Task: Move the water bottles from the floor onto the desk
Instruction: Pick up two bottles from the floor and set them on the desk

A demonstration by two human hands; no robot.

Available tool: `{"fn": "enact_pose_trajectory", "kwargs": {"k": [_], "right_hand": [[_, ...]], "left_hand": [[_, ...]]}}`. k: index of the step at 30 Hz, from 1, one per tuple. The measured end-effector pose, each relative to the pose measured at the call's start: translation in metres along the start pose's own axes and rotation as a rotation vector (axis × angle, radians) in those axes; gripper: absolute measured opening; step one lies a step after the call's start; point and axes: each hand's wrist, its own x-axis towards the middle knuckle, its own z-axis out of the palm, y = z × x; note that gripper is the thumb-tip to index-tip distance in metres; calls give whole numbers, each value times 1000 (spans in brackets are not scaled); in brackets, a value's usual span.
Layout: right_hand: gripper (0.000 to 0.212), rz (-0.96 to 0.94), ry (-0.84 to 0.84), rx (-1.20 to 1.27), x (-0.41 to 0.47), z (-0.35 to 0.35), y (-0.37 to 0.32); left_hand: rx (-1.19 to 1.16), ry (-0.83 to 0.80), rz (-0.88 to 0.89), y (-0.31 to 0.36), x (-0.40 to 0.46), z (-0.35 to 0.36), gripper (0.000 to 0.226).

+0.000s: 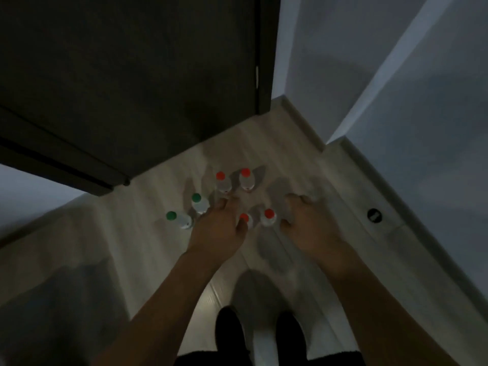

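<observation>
water bottles [247, 179]: six capped, upright on floor [148, 233] | contents unclear | hands: left [217, 228], right [309, 223] loosely curled, empty

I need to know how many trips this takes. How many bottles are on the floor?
6: two green-capped at left, two red-capped farther back, two red-capped between the hands. Others may be hidden.

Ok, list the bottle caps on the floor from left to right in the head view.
Green cap → green cap → red cap → red cap. The other two red caps overlap in column, so I left them out.
</observation>
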Motion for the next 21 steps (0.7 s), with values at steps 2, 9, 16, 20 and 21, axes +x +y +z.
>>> {"fn": "enact_pose_trajectory", "kwargs": {"k": [2, 9, 16, 20, 21], "right_hand": [[52, 17, -20, -5, 44, 65, 25], [48, -15, 88, -7, 143, 210, 89], [34, 67, 145, 51, 153, 237, 100], [28, 87, 148, 85, 150, 236, 100], [25, 91, 172, 108, 149, 236, 101]], "left_hand": [[36, -35, 1, -26, 39, 67, 44], [126, -115, 37, -98, 129, 201, 48], [219, -118, 120, -99, 144, 223, 47], [138, -111, 123, -105, 130, 232, 44], [124, -108, 135, -105, 134, 231, 43]]}}
